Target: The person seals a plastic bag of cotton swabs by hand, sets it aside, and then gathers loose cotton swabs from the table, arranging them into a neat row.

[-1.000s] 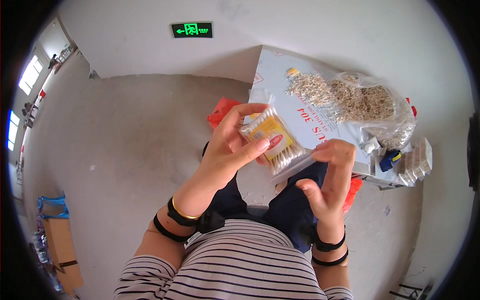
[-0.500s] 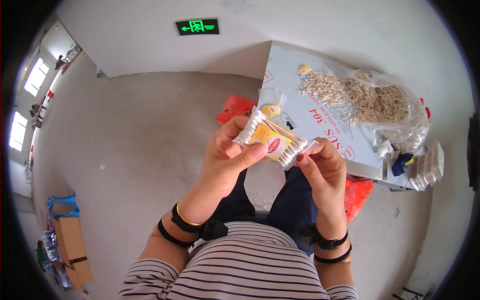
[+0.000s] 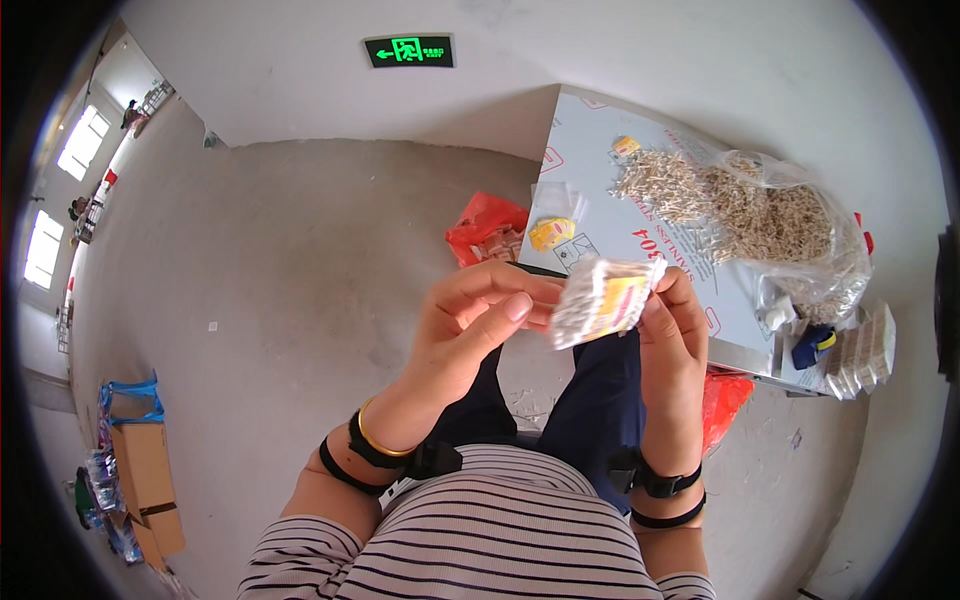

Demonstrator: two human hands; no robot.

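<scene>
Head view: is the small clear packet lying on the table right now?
No, the small clear packet is held up between the left hand and right hand, off the table.

Bright daylight from windows (image 3: 60, 190) at left; soft shadows; fisheye-bent, dark rim; packet (image 3: 603, 300) motion-blurred.

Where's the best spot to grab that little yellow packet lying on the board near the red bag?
Pinch the small yellow packet by its edges, coming straight down from above. It lies flat on the grey board near the board's left edge, apart from the big bag of small sticks, so a thumb and finger should be able to close across it there. How thick it is cannot be told.
</scene>
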